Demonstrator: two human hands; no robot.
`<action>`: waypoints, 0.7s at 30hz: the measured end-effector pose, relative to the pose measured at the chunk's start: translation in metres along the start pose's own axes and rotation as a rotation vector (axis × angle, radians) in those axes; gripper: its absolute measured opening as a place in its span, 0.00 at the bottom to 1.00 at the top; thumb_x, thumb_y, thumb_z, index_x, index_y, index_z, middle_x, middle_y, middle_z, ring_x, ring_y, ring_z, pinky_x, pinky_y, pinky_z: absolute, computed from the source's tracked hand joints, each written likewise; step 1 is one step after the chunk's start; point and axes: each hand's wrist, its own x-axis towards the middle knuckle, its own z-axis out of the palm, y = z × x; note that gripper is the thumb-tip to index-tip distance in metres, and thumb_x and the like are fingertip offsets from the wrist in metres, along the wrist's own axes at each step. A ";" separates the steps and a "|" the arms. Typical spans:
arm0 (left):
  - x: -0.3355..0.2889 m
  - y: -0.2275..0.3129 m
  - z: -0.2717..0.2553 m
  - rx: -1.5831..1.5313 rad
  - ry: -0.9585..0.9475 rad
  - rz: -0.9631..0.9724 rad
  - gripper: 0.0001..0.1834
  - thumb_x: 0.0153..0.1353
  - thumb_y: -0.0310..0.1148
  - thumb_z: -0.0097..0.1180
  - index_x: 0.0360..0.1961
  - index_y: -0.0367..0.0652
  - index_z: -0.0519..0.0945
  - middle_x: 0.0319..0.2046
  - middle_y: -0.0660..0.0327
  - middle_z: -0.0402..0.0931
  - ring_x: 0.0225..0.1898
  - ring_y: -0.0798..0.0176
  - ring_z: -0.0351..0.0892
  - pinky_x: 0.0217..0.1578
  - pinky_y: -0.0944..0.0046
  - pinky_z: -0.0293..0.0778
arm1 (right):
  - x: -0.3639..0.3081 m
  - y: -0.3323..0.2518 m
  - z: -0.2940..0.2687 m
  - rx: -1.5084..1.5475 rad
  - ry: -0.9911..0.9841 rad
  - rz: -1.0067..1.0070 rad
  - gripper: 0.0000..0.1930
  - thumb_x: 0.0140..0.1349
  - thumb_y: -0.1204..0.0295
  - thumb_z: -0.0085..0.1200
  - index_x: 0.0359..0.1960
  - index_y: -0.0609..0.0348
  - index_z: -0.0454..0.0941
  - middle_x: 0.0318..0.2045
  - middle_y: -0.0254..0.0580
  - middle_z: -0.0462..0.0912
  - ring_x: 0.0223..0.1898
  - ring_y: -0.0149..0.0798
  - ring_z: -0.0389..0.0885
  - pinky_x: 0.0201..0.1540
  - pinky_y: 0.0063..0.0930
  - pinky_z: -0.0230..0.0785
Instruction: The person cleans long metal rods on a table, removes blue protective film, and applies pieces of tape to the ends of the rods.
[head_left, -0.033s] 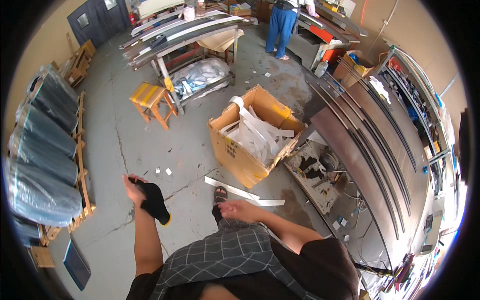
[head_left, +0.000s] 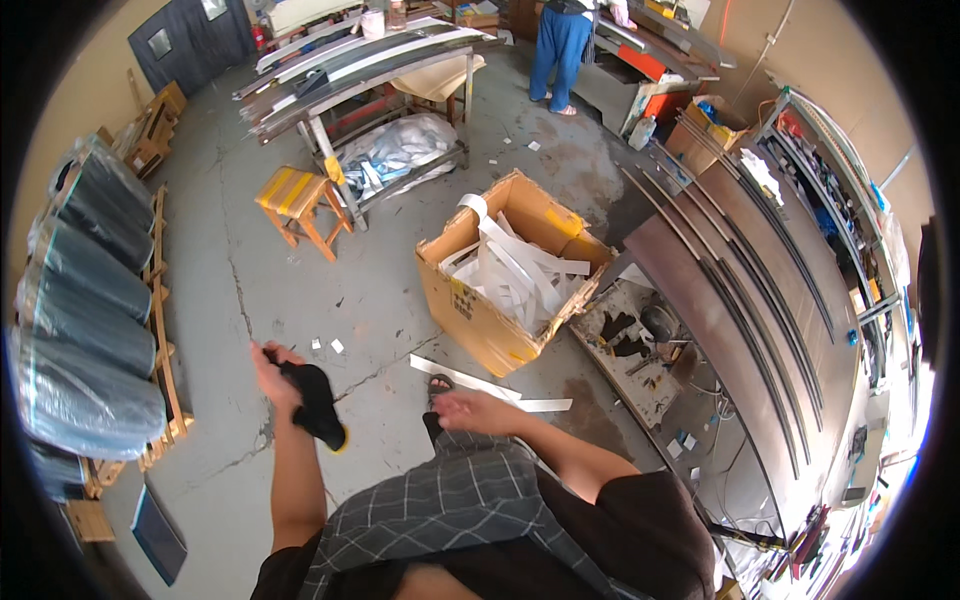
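Observation:
A black glove [head_left: 318, 404] with a yellow edge hangs from my left hand [head_left: 275, 375], which grips it above the floor at the left. My right hand [head_left: 470, 413] is in front of my waist, close to the checked apron [head_left: 440, 500]. Its fingers are loosely bent and slightly blurred, and nothing shows in them. Ahead of it stands an open cardboard box [head_left: 480, 320], filled with white strips [head_left: 515, 270]. Two long white strips [head_left: 460, 378] lie on the floor between the box and my sandalled foot [head_left: 438, 388].
A dark-topped table [head_left: 690, 270] with long black rods is on the right. Further ahead stand a wooden stool [head_left: 298, 195] and a workbench [head_left: 390, 60] with long profiles. Wrapped rolls [head_left: 90, 320] stand on a pallet at left. Another person [head_left: 560, 55] stands at the far bench.
My left hand and the glove have shifted slightly right, the glove dropping a little. My right hand has moved slightly left. The box and tables stay put.

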 end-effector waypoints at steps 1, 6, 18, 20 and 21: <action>-0.002 0.000 0.035 -0.065 -0.069 -0.110 0.27 0.67 0.60 0.44 0.29 0.45 0.71 0.16 0.65 0.63 0.20 0.65 0.64 0.26 0.64 0.65 | 0.033 -0.014 -0.011 0.061 0.044 -0.041 0.32 0.63 0.58 0.60 0.63 0.64 0.68 0.53 0.53 0.79 0.57 0.42 0.75 0.60 0.37 0.66; 0.092 -0.021 0.151 -0.264 -0.838 -0.211 0.31 0.70 0.62 0.33 0.42 0.43 0.73 0.20 0.63 0.67 0.24 0.66 0.67 0.33 0.63 0.68 | 0.236 -0.112 -0.057 -0.208 -0.031 -0.427 0.27 0.51 0.63 0.67 0.51 0.65 0.74 0.43 0.53 0.83 0.45 0.38 0.81 0.49 0.33 0.72; 0.395 0.011 0.092 0.418 -0.219 -0.398 0.20 0.65 0.51 0.52 0.45 0.46 0.79 0.28 0.66 0.78 0.34 0.66 0.77 0.37 0.63 0.71 | 0.401 -0.009 -0.389 0.085 0.936 0.344 0.28 0.48 0.51 0.64 0.31 0.72 0.81 0.25 0.54 0.83 0.31 0.49 0.84 0.36 0.40 0.74; 0.459 0.005 0.154 0.498 -0.203 -0.314 0.19 0.66 0.50 0.52 0.43 0.45 0.79 0.30 0.65 0.78 0.34 0.68 0.76 0.36 0.66 0.71 | 0.392 -0.003 -0.404 -0.105 1.118 0.487 0.28 0.46 0.52 0.66 0.34 0.70 0.81 0.30 0.57 0.84 0.34 0.51 0.84 0.37 0.40 0.74; 0.492 -0.007 0.198 0.536 -0.220 -0.277 0.18 0.66 0.49 0.53 0.42 0.45 0.79 0.31 0.65 0.78 0.34 0.69 0.76 0.36 0.67 0.71 | 0.387 0.013 -0.410 -0.123 1.226 0.543 0.29 0.45 0.53 0.67 0.38 0.69 0.81 0.34 0.59 0.84 0.37 0.52 0.84 0.40 0.40 0.74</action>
